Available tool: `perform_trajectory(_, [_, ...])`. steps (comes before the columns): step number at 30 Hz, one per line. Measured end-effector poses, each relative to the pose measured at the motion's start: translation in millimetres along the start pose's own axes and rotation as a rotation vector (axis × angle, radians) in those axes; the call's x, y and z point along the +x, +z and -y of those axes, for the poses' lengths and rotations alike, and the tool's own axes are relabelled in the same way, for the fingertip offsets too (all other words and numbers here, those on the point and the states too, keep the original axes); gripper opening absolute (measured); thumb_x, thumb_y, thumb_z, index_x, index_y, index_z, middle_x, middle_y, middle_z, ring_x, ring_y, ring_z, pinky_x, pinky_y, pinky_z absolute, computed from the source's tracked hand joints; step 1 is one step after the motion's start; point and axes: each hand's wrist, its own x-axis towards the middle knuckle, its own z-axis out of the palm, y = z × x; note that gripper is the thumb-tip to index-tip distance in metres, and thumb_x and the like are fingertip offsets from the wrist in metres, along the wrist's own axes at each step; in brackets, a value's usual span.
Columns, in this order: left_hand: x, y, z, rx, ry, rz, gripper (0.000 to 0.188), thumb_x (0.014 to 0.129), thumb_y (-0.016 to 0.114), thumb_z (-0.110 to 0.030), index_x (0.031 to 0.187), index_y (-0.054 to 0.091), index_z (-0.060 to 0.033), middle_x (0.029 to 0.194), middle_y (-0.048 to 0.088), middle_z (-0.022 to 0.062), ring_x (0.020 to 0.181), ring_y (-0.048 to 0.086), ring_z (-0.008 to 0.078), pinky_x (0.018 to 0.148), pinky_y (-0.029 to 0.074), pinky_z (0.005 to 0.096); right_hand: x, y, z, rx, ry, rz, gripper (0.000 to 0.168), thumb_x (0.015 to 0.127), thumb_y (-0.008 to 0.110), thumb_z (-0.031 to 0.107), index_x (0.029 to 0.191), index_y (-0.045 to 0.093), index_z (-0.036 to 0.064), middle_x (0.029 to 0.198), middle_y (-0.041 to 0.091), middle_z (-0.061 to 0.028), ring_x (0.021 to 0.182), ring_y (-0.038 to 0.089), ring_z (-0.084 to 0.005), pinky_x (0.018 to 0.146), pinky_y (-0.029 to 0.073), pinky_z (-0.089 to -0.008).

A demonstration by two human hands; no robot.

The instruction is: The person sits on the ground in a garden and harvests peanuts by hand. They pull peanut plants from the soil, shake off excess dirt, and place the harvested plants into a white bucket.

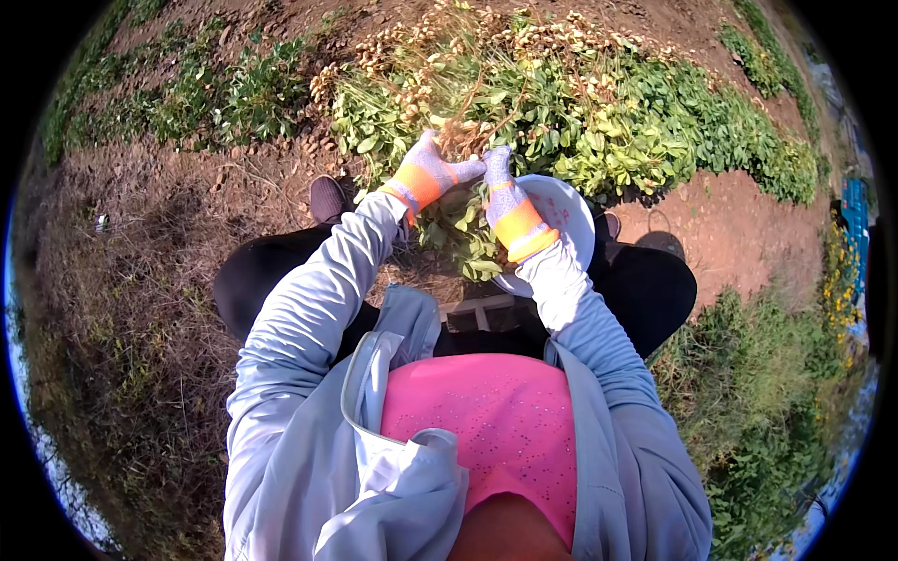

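My left hand [429, 172], in a grey-purple knit glove with an orange cuff, grips an uprooted peanut plant. The tan roots [463, 137] stick up above the fist, and the green leaves [466, 242] hang below between my forearms. Gloved the same way, my right hand [504, 189] closes at the plant's stems and roots, its thumb close to my left thumb. What its fingertips pinch is hidden. A white plastic basin [572, 210] with reddish marks inside stands under my right wrist, partly covered by the forearm.
A long heap of pulled peanut plants [617, 133] lies ahead, with pods [575, 42] along its far side. More green plants [256, 95] grow at the far left. Dry grass [140, 336] covers the left ground. A blue crate-like object [854, 224] stands at far right.
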Motion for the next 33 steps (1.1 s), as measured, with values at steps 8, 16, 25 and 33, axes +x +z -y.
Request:
perform_trajectory(8, [-17,15,-15,-0.18,-0.04,0.184,0.048,0.073,0.063,-0.003,0.116,0.043,-0.0012,0.104,0.056,0.0048,0.091,0.052,0.0084,0.08,0.042,0.0229,24,-88,2,-0.325,-0.439,0.21,0.034,0.089,0.042,0.033,0.109,0.051,0.007,0.106,0.055,-0.0038,0.094,0.055,-0.0147,0.074,0.046,-0.0274])
perform_trajectory(16, [-38,28,-17,0.062,0.046,0.455,0.049,0.075,0.054,0.002,0.121,0.037,-0.0012,0.107,0.054,0.0049,0.096,0.05,0.0098,0.085,0.039,0.0236,18,-54,13,-0.097,-0.036,0.416,0.037,0.085,0.046,0.028,0.11,0.051,0.002,0.101,0.057,-0.0109,0.083,0.058,-0.021,0.067,0.05,-0.0322])
perform_trajectory(25, [-41,34,-2,0.069,-0.011,0.466,0.053,0.073,0.058,0.001,0.12,0.034,-0.0014,0.106,0.054,0.0056,0.095,0.051,0.0107,0.084,0.041,0.0245,-43,-92,37,-0.687,-0.348,0.673,0.043,0.078,0.043,-0.001,0.121,0.039,0.002,0.121,0.044,-0.0101,0.112,0.043,-0.022,0.095,0.035,-0.0304])
perform_trajectory(33, [-39,38,4,0.526,-0.082,0.418,0.064,0.064,0.074,-0.01,0.114,0.036,0.0002,0.102,0.056,0.0101,0.089,0.055,0.0134,0.077,0.044,0.027,-17,-94,11,-0.833,-0.69,0.664,0.044,0.079,0.046,0.002,0.123,0.04,0.006,0.123,0.044,-0.0099,0.11,0.044,-0.0211,0.093,0.035,-0.0286])
